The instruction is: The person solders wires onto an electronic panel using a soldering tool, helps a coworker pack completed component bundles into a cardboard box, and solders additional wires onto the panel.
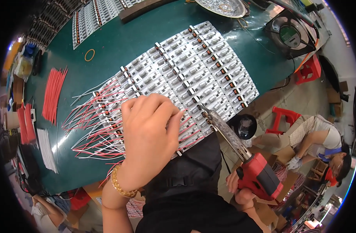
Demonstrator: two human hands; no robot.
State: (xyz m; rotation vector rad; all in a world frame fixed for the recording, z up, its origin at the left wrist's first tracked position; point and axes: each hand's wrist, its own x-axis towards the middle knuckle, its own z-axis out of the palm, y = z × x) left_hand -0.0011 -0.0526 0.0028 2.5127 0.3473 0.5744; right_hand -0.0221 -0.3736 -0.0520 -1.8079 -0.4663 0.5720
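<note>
A large panel of silver-white circuit boards [220, 77], carrying small components in rows, lies on the green table. Over its lower middle is my left hand [148, 134], fingers pinched together around what looks like a thin red wire; the palm hides part of the boards. My right hand [240, 188] grips a red and black soldering gun [259, 176]. Its metal tip reaches the boards just right of my left fingertips. Red and white wires [96, 132] fan out from the panel's left side, and several red wires [189, 130] lie across its lower right rows.
Bundles of red wires [54, 95] and white wires [47, 149] lie at the left. A rubber band [90, 55], a dark bar [146, 8] and a round metal dish [224, 7] are farther back. A fan [290, 34] stands far right. Another person [321, 143] sits beyond red stools [281, 119].
</note>
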